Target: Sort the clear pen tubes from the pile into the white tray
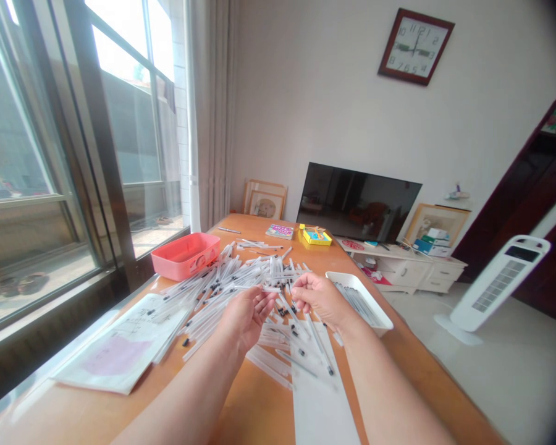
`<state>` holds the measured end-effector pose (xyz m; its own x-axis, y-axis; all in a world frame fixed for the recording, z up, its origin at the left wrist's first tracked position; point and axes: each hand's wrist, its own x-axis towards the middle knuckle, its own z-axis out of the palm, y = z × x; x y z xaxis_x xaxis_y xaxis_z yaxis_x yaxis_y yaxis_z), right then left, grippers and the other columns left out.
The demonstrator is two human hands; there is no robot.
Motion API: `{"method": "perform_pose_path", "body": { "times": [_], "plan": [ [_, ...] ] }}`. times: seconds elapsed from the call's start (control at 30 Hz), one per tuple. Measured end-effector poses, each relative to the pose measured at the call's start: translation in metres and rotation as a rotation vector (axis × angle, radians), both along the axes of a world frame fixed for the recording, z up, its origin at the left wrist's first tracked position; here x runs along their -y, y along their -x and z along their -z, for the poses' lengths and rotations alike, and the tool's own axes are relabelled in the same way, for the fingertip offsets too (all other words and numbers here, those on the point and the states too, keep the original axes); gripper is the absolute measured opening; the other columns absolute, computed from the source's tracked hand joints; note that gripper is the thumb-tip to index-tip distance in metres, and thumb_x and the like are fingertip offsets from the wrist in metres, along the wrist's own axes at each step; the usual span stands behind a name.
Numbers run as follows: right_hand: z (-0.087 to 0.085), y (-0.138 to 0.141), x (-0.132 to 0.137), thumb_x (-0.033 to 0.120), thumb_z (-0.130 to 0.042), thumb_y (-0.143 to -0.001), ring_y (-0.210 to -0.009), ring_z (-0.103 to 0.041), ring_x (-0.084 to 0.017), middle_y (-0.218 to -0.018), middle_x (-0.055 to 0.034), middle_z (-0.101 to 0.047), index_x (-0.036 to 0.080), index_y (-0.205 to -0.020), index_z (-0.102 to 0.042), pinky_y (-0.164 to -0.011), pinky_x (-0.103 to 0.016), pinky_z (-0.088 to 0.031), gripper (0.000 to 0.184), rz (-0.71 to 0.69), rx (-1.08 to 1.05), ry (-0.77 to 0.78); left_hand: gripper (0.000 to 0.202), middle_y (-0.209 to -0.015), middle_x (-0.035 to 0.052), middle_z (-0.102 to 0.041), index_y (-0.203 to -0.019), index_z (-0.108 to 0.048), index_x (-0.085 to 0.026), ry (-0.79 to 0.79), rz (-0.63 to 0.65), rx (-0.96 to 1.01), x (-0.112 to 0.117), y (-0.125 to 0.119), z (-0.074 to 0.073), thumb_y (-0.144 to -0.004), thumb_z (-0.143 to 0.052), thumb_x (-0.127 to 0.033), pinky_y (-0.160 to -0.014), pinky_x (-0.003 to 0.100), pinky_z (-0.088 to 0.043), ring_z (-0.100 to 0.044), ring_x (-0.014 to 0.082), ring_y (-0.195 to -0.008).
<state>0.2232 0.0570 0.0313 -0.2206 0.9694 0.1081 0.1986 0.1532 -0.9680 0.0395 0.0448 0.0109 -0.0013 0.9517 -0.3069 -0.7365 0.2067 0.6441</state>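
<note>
L hand (246, 314) fingers pinch 1 tube (271, 290), can't tell re R hand (322, 301), nr 1 wht tray (376, 301).

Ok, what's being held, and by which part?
The left hand holds a clear pen tube partway along, one end sticking out. Right hand: can't tell.

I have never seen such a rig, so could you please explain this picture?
There is no machine here: one camera on the person's head looks forward and down at two bare hands. On the wooden table lies a heap of clear pen tubes, with small black parts among them. A coral box stands to the left, a white tray of slim rods to the right. The left hand holds a pale pen piece; the right hand is close beside it, but whether it grips anything is unclear.
</note>
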Motion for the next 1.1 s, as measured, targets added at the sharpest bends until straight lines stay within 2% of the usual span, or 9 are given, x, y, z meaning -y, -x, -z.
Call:
{"method": "perform_pose_path", "body": {
  "times": [0.1,0.2,0.43,1.1],
  "plan": [
    [-0.009,0.004,0.005,0.031,-0.069,-0.076,-0.062,-0.061,-0.012,-0.072,-0.0011,-0.068,0.017,-0.088,-0.063,-0.061,-0.025,-0.05,0.02,-0.052,-0.074,0.02,0.003,-0.086,0.0145,-0.071,-0.087,-0.059,-0.013,-0.001,0.002,0.003,0.001,0.0,-0.001,-0.085,-0.058,-0.009,-0.067,0.025,-0.062,-0.073,0.0174,-0.072],
    [-0.012,0.007,0.008,0.029,-0.07,-0.074,-0.065,-0.064,-0.013,-0.077,-0.0026,-0.07,0.016,-0.09,-0.064,-0.067,-0.027,-0.053,0.021,-0.043,-0.092,0.038,0.004,-0.085,0.0141,-0.071,-0.086,-0.059,-0.013,-0.004,-0.006,0.007,0.001,0.0,-0.001,-0.085,-0.059,-0.01,-0.067,0.026,-0.062,-0.073,0.0178,-0.073],
    [-0.013,0.018,0.008,0.027,-0.069,-0.075,-0.057,-0.063,-0.013,-0.068,-0.0015,-0.07,0.017,-0.085,-0.061,-0.059,-0.025,-0.051,0.016,-0.001,-0.023,0.007,0.004,-0.087,0.0137,-0.07,-0.084,-0.058,-0.013,-0.019,-0.016,0.017,0.001,0.001,-0.002,-0.084,-0.059,-0.009,-0.069,0.025,-0.062,-0.072,0.017,-0.073],
    [-0.009,0.023,0.008,0.025,-0.065,-0.078,-0.058,-0.064,-0.013,-0.068,-0.0013,-0.069,0.017,-0.084,-0.061,-0.058,-0.025,-0.052,0.011,0.01,0.028,-0.047,0.005,-0.088,0.0134,-0.07,-0.087,-0.058,-0.013,-0.061,0.026,-0.025,-0.002,0.001,0.006,-0.083,-0.061,-0.012,-0.067,0.025,-0.061,-0.071,0.0162,-0.072]
  ]
}}
